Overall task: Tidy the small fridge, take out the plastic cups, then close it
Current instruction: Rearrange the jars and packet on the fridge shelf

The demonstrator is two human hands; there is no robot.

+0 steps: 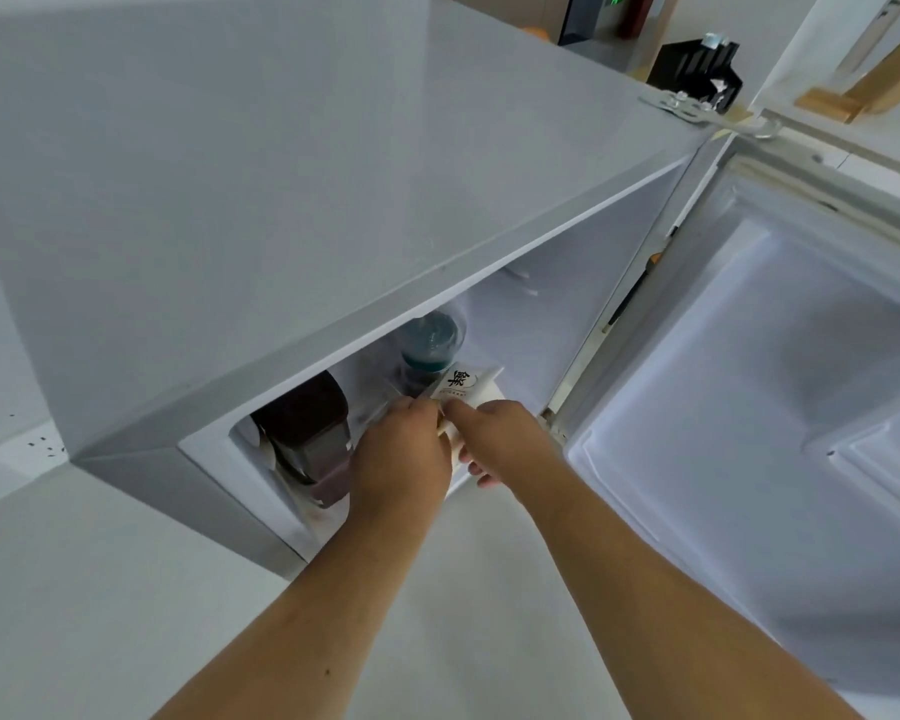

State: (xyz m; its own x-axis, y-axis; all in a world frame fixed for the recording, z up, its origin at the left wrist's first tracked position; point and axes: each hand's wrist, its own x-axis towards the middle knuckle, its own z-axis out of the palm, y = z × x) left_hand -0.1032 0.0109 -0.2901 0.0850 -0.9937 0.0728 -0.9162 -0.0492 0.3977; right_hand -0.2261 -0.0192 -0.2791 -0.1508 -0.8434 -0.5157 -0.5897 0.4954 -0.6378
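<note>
Grip: my left hand [401, 449] and right hand [494, 439] both clasp a cream paper packet [463, 389] at the fridge [281, 210] mouth, centre frame.
Cups: a teal-lidded plastic cup [430, 340] stands just behind the packet.
Risk: pulling the packet could knock over that cup or the dark jar [307, 433] at left.
Writing: one large black character, small print unreadable.
Door [749, 407]: open, right.

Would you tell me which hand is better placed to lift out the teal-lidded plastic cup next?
Probably the left. The left hand sits just in front of the teal-lidded cup, while the right hand is further toward the door and seems to hold the white packet.
</note>
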